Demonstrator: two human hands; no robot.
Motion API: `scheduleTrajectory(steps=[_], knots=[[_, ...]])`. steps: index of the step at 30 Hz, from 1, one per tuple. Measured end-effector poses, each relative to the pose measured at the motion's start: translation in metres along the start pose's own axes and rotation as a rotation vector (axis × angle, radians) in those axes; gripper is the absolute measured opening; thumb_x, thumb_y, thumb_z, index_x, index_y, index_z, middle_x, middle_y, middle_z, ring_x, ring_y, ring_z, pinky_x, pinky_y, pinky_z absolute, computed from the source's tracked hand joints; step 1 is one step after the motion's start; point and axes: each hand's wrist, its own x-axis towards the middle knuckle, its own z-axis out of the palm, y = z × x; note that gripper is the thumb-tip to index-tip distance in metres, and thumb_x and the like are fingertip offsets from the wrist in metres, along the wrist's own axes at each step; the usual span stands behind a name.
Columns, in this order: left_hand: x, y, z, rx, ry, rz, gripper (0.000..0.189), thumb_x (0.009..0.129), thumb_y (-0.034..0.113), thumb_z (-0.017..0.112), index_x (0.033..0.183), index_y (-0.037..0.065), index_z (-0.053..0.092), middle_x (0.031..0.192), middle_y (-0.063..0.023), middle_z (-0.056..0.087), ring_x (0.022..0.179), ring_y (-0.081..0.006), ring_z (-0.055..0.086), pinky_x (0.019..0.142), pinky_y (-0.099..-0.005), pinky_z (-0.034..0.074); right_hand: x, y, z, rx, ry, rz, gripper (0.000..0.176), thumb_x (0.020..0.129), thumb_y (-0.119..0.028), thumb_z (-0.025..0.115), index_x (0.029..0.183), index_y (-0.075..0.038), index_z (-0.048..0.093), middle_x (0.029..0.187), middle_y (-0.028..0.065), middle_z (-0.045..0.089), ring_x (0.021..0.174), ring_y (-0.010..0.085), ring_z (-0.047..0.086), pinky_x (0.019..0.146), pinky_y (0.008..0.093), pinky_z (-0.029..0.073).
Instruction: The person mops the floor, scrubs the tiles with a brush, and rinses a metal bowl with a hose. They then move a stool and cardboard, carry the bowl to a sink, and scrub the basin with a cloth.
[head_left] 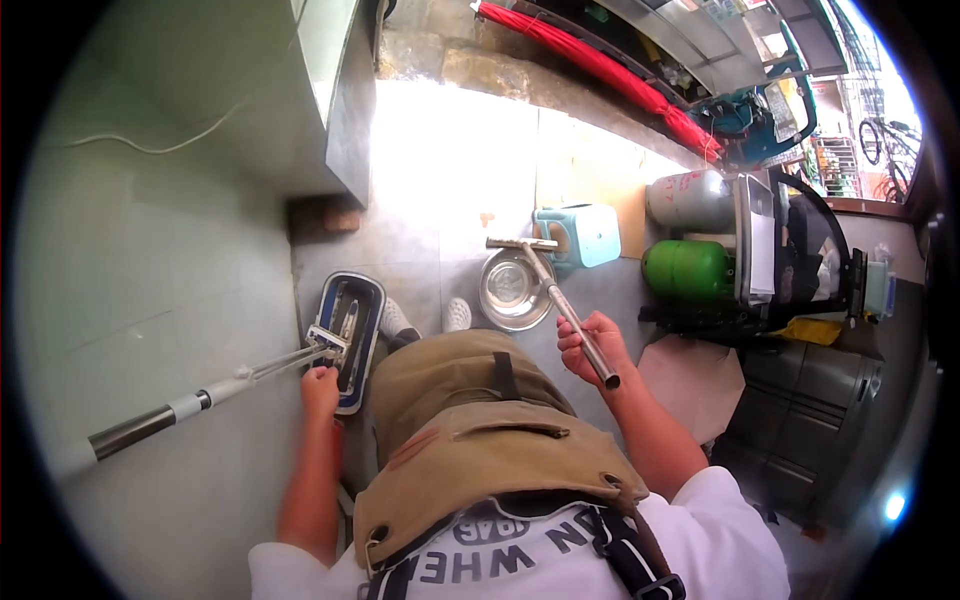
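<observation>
My right hand (592, 345) is wrapped round a metal tube (572, 318) that ends in a flat crosswise head (522, 243), like a squeegee. That head sits over the rim of a round steel basin (510, 292) on the floor. With fingers closed, my left hand (320, 390) is at the white head of a mop (327, 342), over a long dark-blue mop bucket (375, 335). The mop's pole (150, 428) slants away to the left. What exactly the left fingertips grip is partly hidden.
A light-blue plastic stool (595, 235) stands beyond the basin. To the right are a green gas cylinder (685, 268), a grey cylinder (690, 197) and a dark cabinet (800, 400). A closed red umbrella (600, 65) lies at the back. A pale wall (150, 250) bounds the left.
</observation>
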Motion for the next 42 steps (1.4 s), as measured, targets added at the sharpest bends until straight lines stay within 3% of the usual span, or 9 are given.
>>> scheduleTrajectory(steps=[9,13,15,19,22,29,33,36,42], knots=[[0.001,0.062,0.011,0.123,-0.106,0.112,0.029,0.082,0.023,0.063,0.093,-0.004,0.065,0.091,-0.0139,0.068,0.086,-0.0232,0.064,0.079,-0.0349,0.049,0.088,-0.004,-0.058,-0.357,0.370,0.151,0.018,0.084,-0.018,0.048,0.097,-0.005,0.047,0.068,0.0015,0.041,0.049,0.0109,0.038,0.039,0.0240,0.033],[0.012,-0.040,0.013,0.090,-0.101,0.024,0.030,0.086,0.025,0.060,0.097,-0.003,0.064,0.095,-0.0153,0.066,0.092,-0.0260,0.062,0.083,-0.0386,0.048,0.163,-0.009,-0.101,-0.709,0.525,0.142,0.036,0.094,-0.041,0.042,0.089,-0.006,0.048,0.059,-0.0003,0.040,0.042,0.0103,0.038,0.034,0.0261,0.034],[0.005,-0.077,-0.007,0.582,-0.263,0.173,0.027,0.088,0.024,0.056,0.095,-0.001,0.064,0.091,-0.0153,0.065,0.087,-0.0252,0.061,0.080,-0.0386,0.048,0.203,-0.011,-0.150,-0.890,0.555,0.112,0.044,0.096,-0.048,0.040,0.089,-0.005,0.048,0.058,0.0013,0.042,0.040,0.0117,0.041,0.033,0.0284,0.036],[-0.049,-0.056,-0.009,0.341,-0.035,-0.333,0.022,0.082,0.020,0.056,0.082,-0.001,0.061,0.074,-0.0080,0.059,0.070,-0.0188,0.054,0.063,-0.0362,0.044,0.267,-0.016,-0.247,-0.932,0.573,0.091,0.050,0.096,-0.051,0.038,0.083,-0.004,0.047,0.054,0.0036,0.043,0.037,0.0153,0.043,0.031,0.0314,0.038],[-0.051,-0.073,0.008,0.609,-0.065,-0.059,0.020,0.082,0.017,0.054,0.076,0.000,0.062,0.067,-0.0073,0.057,0.062,-0.0170,0.052,0.057,-0.0339,0.042,0.281,-0.024,-0.305,-0.855,0.552,0.112,0.052,0.096,-0.053,0.036,0.081,-0.004,0.047,0.051,0.0045,0.042,0.034,0.0165,0.041,0.030,0.0327,0.037],[-0.037,0.006,0.085,0.377,-0.169,-0.433,0.018,0.083,0.014,0.058,0.091,-0.001,0.062,0.074,-0.0078,0.060,0.067,-0.0193,0.056,0.065,-0.0319,0.046,0.369,-0.035,-0.402,-1.217,0.584,-0.098,0.053,0.098,-0.047,0.032,0.075,-0.002,0.046,0.046,0.0074,0.042,0.030,0.0191,0.043,0.031,0.0359,0.036],[-0.021,0.071,0.119,0.570,-0.238,-0.285,0.026,0.087,0.023,0.054,0.085,-0.001,0.065,0.074,-0.0129,0.062,0.071,-0.0211,0.057,0.066,-0.0386,0.046,0.448,-0.139,-0.292,-1.116,0.542,-0.079,0.062,0.097,-0.052,0.032,0.069,0.001,0.047,0.048,0.0111,0.046,0.032,0.0238,0.048,0.034,0.0385,0.039],[-0.026,0.149,0.140,0.253,-0.182,-0.500,0.032,0.092,0.026,0.057,0.113,0.002,0.064,0.099,-0.0115,0.065,0.087,-0.0206,0.060,0.080,-0.0344,0.050,0.506,-0.228,-0.239,-1.240,0.520,-0.147,0.067,0.095,-0.056,0.034,0.059,-0.001,0.045,0.047,0.0141,0.047,0.033,0.0263,0.049,0.033,0.0415,0.040],[-0.044,0.153,0.143,0.405,0.004,-0.340,0.028,0.091,0.023,0.058,0.099,-0.003,0.064,0.088,-0.0083,0.065,0.081,-0.0158,0.058,0.072,-0.0315,0.048,0.629,-0.394,-0.114,-1.256,0.522,-0.269,0.063,0.095,-0.057,0.028,0.066,-0.004,0.043,0.048,0.0109,0.041,0.033,0.0234,0.042,0.033,0.0415,0.037]])
